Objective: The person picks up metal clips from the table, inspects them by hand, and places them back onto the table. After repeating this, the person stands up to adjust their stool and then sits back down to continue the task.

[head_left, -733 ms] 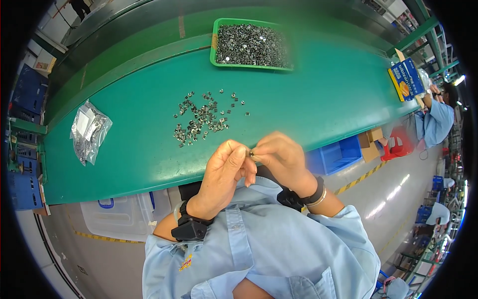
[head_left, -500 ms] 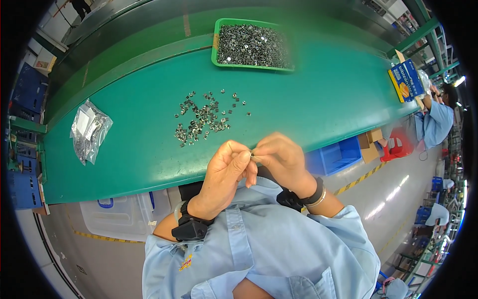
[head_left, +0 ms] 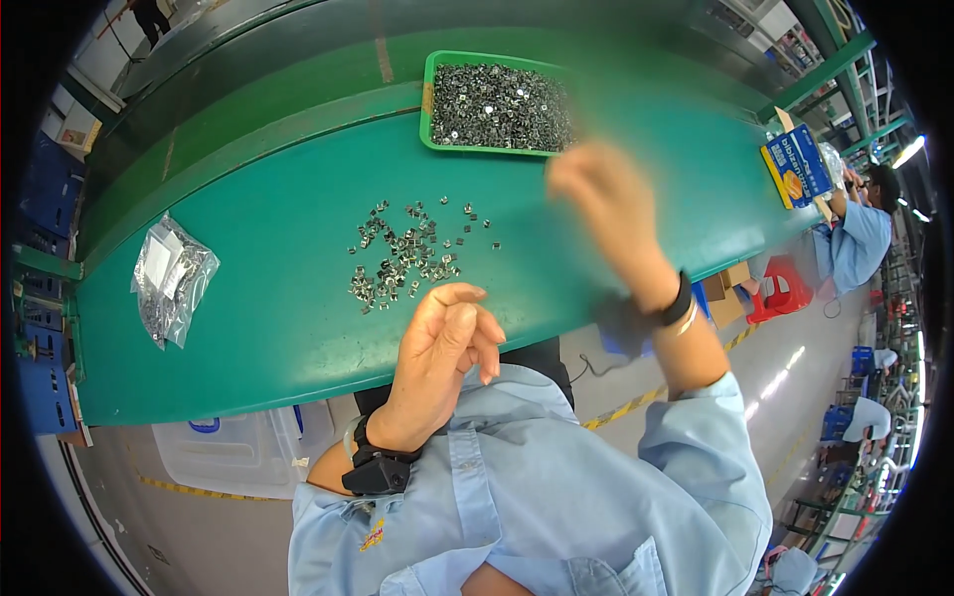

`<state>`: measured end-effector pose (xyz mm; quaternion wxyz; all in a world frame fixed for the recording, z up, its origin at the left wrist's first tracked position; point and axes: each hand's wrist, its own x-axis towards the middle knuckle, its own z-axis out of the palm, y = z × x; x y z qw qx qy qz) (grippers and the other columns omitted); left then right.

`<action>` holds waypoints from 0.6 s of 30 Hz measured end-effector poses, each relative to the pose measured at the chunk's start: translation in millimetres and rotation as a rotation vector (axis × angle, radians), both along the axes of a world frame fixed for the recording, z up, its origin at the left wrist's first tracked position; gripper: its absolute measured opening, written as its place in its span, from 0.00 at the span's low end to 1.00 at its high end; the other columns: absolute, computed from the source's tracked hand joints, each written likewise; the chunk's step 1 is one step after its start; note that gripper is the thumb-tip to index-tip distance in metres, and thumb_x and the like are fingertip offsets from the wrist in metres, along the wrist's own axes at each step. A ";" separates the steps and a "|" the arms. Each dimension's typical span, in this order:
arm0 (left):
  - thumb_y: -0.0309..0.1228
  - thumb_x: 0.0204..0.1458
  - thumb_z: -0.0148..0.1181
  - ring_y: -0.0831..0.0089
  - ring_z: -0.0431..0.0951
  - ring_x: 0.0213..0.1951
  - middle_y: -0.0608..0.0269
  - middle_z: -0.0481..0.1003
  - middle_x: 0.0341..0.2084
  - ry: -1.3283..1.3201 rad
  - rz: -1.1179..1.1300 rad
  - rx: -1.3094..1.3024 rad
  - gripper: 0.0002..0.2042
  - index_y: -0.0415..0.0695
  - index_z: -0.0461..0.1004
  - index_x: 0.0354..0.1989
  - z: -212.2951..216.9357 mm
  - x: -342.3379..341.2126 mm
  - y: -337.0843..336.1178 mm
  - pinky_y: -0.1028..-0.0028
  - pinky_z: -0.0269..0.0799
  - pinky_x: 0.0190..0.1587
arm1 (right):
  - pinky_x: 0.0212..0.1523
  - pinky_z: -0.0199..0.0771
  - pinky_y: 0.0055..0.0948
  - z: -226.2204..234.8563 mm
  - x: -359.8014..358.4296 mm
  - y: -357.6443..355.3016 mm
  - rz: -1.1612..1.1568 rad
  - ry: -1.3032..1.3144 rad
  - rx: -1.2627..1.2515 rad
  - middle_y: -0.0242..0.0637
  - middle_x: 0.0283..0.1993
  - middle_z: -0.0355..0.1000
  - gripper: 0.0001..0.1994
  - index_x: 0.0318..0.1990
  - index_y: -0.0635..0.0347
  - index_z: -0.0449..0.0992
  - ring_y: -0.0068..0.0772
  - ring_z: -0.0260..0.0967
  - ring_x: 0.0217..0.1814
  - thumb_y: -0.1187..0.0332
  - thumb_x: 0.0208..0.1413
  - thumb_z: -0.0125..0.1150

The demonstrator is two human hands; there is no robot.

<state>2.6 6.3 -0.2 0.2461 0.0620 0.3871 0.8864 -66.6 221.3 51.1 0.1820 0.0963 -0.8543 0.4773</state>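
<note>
Because the little metal pieces (head_left: 407,258) lie loose in a small heap on the green table (head_left: 268,328), they sit just past the person's fingers, easy to pick from. Each piece is tiny and shiny, and some have rolled a bit away from the heap toward 2 o'clock.

At 6 o'clock from the heap is the left hand (head_left: 445,343). Its fingers are curled in close together, with the thumb lying along them, the way you hold something very small so it will not drop. Whether a piece is really inside I cannot tell, because the fingers hide it. A dark band sits on that wrist.

At 3 o'clock from the heap, higher up, is the right hand (head_left: 601,199). It is blurry, so it looks to be moving fast. It is lifted over the table, near the corner of the green tray (head_left: 429,99). I cannot tell if its fingers are apart or pinched.

That tray stands at 1 o'clock from the heap, at the far side of the table, and it is full of many more of the same shiny pieces, like a big store kept out of the way.

Far off at 9 o'clock lies a clear plastic bag (head_left: 171,281) with more bits inside. At 3 o'clock, past the table's end, another person (head_left: 860,233) in a blue shirt works beside a blue box (head_left: 795,164).
</note>
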 end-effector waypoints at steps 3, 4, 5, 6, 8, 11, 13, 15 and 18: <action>0.32 0.61 0.44 0.73 0.71 0.22 0.58 0.71 0.28 -0.009 -0.065 0.018 0.10 0.42 0.61 0.47 -4.3 -2.5 -3.3 0.76 0.67 0.23 | 0.37 0.70 0.27 8.8 -46.3 14.1 -0.073 0.070 0.119 0.34 0.34 0.71 0.04 0.32 0.60 0.74 0.31 0.70 0.36 0.71 0.50 0.60; 0.32 0.61 0.44 0.73 0.71 0.22 0.58 0.71 0.28 -0.009 -0.061 0.021 0.10 0.42 0.61 0.47 -5.0 -3.4 -5.5 0.76 0.67 0.23 | 0.36 0.71 0.27 7.2 -59.1 14.2 -0.073 0.166 0.203 0.35 0.33 0.70 0.03 0.31 0.60 0.74 0.32 0.70 0.35 0.72 0.49 0.60; 0.31 0.61 0.44 0.74 0.71 0.23 0.58 0.71 0.29 -0.025 -0.083 0.051 0.10 0.42 0.61 0.48 -5.6 -4.0 -7.7 0.76 0.67 0.24 | 0.35 0.71 0.28 5.7 -65.6 12.8 -0.074 0.263 0.288 0.36 0.32 0.69 0.03 0.31 0.60 0.74 0.34 0.70 0.34 0.74 0.48 0.60; 0.30 0.61 0.44 0.74 0.71 0.24 0.58 0.71 0.30 -0.041 -0.107 0.081 0.10 0.42 0.61 0.48 -6.2 -4.8 -9.4 0.75 0.67 0.25 | 0.35 0.71 0.28 1.6 -64.7 12.1 -0.072 0.263 0.291 0.36 0.32 0.69 0.03 0.31 0.60 0.74 0.34 0.70 0.34 0.74 0.48 0.60; 0.30 0.61 0.44 0.74 0.71 0.25 0.59 0.71 0.30 -0.057 -0.134 0.115 0.10 0.42 0.61 0.48 -6.5 -8.0 -10.1 0.75 0.68 0.26 | 0.38 0.70 0.30 -8.7 -49.2 9.8 0.081 0.079 0.435 0.35 0.35 0.69 0.05 0.33 0.59 0.74 0.33 0.69 0.37 0.70 0.49 0.60; 0.31 0.60 0.46 0.73 0.72 0.22 0.57 0.72 0.28 -0.090 -0.159 0.122 0.10 0.41 0.61 0.47 -8.5 -9.0 -10.4 0.74 0.68 0.24 | 0.39 0.69 0.31 -14.8 -28.7 -7.6 0.195 -0.061 0.549 0.36 0.35 0.69 0.06 0.33 0.59 0.74 0.35 0.68 0.39 0.69 0.49 0.60; 0.30 0.60 0.46 0.73 0.72 0.22 0.57 0.72 0.28 -0.096 -0.161 0.124 0.10 0.41 0.61 0.47 -9.4 -8.7 -11.9 0.74 0.68 0.24 | 0.39 0.69 0.32 -14.7 -21.2 -19.6 0.257 -0.143 0.637 0.37 0.34 0.68 0.06 0.33 0.59 0.74 0.38 0.68 0.38 0.69 0.48 0.61; 0.30 0.59 0.47 0.73 0.72 0.22 0.57 0.72 0.28 -0.092 -0.168 0.128 0.10 0.41 0.61 0.47 -8.5 -9.8 -11.3 0.74 0.68 0.24 | 0.38 0.69 0.32 -19.2 -23.3 -20.7 0.266 -0.159 0.644 0.37 0.34 0.68 0.06 0.33 0.59 0.74 0.38 0.68 0.38 0.69 0.48 0.61; 0.30 0.60 0.46 0.73 0.72 0.22 0.57 0.72 0.28 -0.091 -0.170 0.126 0.10 0.41 0.61 0.47 -6.8 -9.3 -10.3 0.74 0.68 0.24 | 0.38 0.69 0.33 -22.1 -23.2 -19.9 0.291 -0.186 0.653 0.36 0.34 0.68 0.06 0.33 0.59 0.74 0.39 0.68 0.38 0.70 0.47 0.60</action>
